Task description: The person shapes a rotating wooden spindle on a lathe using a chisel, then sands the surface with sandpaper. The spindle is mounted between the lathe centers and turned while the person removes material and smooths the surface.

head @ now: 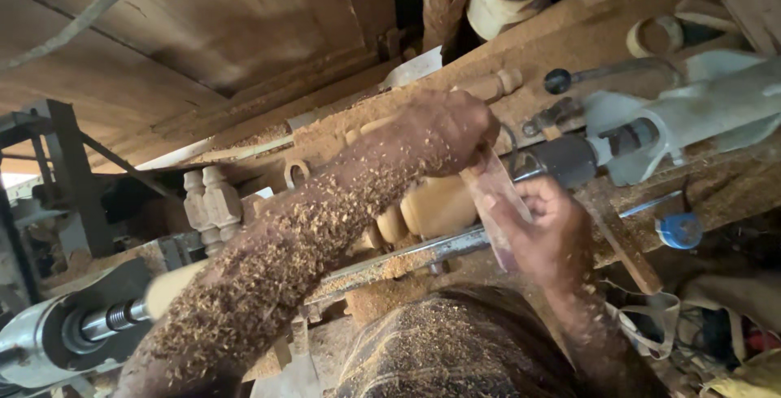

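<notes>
A pale turned wooden spindle (431,207) is mounted across a lathe, between the metal headstock (57,333) at the lower left and the dark tailstock (569,158) at the right. My left hand (451,134), its forearm coated in sawdust, reaches over the spindle and pinches the upper end of a worn sandpaper strip (498,195). My right hand (549,235) grips the strip's lower end below the spindle. The strip wraps against the spindle's right end. A steel tool rest bar (407,256) runs just in front of the wood.
Sawdust covers the bench and my lap. Another turned spindle (496,85) lies on the bench behind. Carved wooden pieces (210,203) stand at the left. A tape roll (651,36) sits at the back right, a blue cap (679,231) lower right.
</notes>
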`<action>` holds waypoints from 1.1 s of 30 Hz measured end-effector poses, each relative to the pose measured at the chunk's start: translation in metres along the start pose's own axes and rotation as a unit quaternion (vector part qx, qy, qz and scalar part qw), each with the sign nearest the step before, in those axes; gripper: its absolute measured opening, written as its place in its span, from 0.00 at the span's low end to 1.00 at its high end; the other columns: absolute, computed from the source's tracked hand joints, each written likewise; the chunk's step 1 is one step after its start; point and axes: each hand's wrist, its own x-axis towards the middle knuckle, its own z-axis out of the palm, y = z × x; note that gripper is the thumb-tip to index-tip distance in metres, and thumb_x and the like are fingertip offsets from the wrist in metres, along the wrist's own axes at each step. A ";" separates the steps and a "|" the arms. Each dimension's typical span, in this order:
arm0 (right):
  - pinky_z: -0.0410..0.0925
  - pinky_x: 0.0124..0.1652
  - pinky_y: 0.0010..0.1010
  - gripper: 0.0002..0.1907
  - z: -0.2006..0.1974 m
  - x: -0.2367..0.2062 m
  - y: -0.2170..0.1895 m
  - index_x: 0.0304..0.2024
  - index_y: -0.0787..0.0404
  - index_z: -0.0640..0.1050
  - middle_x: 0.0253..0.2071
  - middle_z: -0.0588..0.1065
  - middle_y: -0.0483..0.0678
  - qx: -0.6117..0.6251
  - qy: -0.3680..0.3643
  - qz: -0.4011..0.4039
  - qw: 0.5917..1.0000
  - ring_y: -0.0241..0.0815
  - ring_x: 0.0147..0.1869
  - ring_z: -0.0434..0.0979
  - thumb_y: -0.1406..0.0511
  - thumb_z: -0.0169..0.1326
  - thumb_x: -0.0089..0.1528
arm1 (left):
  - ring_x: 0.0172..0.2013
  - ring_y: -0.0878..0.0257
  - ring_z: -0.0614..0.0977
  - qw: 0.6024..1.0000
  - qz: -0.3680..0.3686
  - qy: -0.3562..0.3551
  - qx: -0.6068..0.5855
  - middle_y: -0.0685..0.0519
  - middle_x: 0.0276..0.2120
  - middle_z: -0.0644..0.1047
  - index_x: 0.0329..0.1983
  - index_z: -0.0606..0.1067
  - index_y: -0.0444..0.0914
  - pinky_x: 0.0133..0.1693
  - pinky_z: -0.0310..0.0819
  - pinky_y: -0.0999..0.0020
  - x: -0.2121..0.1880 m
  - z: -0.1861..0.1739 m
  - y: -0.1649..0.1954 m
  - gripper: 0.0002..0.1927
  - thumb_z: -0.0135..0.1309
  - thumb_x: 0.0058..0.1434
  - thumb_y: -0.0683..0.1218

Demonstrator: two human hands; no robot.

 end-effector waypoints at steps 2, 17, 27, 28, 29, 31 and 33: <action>0.71 0.26 0.31 0.18 0.005 -0.001 -0.004 0.36 0.62 0.74 0.27 0.77 0.48 -0.055 0.031 -0.048 0.997 0.38 0.26 0.77 0.57 0.67 0.59 | 0.39 0.52 0.83 0.995 0.060 0.082 0.012 0.49 0.34 0.82 0.33 0.83 0.44 0.40 0.78 0.51 -0.002 0.011 -0.007 0.05 0.64 0.55 0.48; 0.69 0.29 0.34 0.15 0.007 -0.004 -0.020 0.36 0.60 0.73 0.29 0.77 0.47 -0.077 0.075 -0.042 0.993 0.40 0.29 0.78 0.60 0.66 0.61 | 0.39 0.52 0.81 0.942 0.204 0.267 0.007 0.52 0.29 0.80 0.30 0.81 0.41 0.40 0.79 0.57 0.000 0.031 -0.026 0.08 0.64 0.48 0.47; 0.71 0.28 0.29 0.06 0.011 -0.027 -0.025 0.44 0.60 0.81 0.33 0.79 0.49 -0.166 0.094 -0.179 0.965 0.40 0.31 0.79 0.65 0.61 0.66 | 0.41 0.54 0.83 0.984 0.153 0.093 -0.006 0.50 0.36 0.81 0.40 0.80 0.40 0.42 0.81 0.62 -0.039 0.033 -0.010 0.09 0.61 0.56 0.44; 0.70 0.26 0.28 0.06 0.011 -0.032 -0.025 0.43 0.61 0.81 0.31 0.79 0.49 -0.162 0.077 -0.167 0.970 0.40 0.29 0.78 0.66 0.61 0.65 | 0.42 0.54 0.83 0.987 0.146 0.074 -0.007 0.50 0.37 0.81 0.41 0.80 0.40 0.43 0.81 0.63 -0.045 0.035 -0.008 0.09 0.61 0.56 0.44; 0.69 0.23 0.27 0.06 0.012 -0.035 -0.024 0.43 0.62 0.82 0.30 0.78 0.50 -0.158 0.060 -0.154 0.974 0.40 0.28 0.77 0.67 0.61 0.65 | 0.42 0.55 0.83 0.989 0.137 0.051 -0.010 0.50 0.38 0.81 0.41 0.80 0.40 0.43 0.81 0.63 -0.050 0.037 -0.007 0.09 0.61 0.57 0.43; 0.71 0.27 0.26 0.14 0.011 -0.040 -0.022 0.51 0.63 0.81 0.32 0.77 0.51 -0.154 0.032 -0.160 0.975 0.41 0.31 0.76 0.67 0.61 0.62 | 0.42 0.55 0.83 0.989 0.140 0.054 -0.013 0.49 0.39 0.81 0.43 0.80 0.39 0.44 0.81 0.64 -0.054 0.039 -0.008 0.10 0.60 0.58 0.43; 0.72 0.30 0.27 0.20 0.010 -0.039 -0.018 0.56 0.62 0.79 0.34 0.76 0.50 -0.144 0.011 -0.172 0.974 0.41 0.34 0.76 0.68 0.61 0.61 | 0.43 0.55 0.83 0.985 0.153 0.072 -0.013 0.49 0.41 0.81 0.45 0.79 0.39 0.44 0.81 0.65 -0.052 0.039 -0.012 0.10 0.60 0.60 0.42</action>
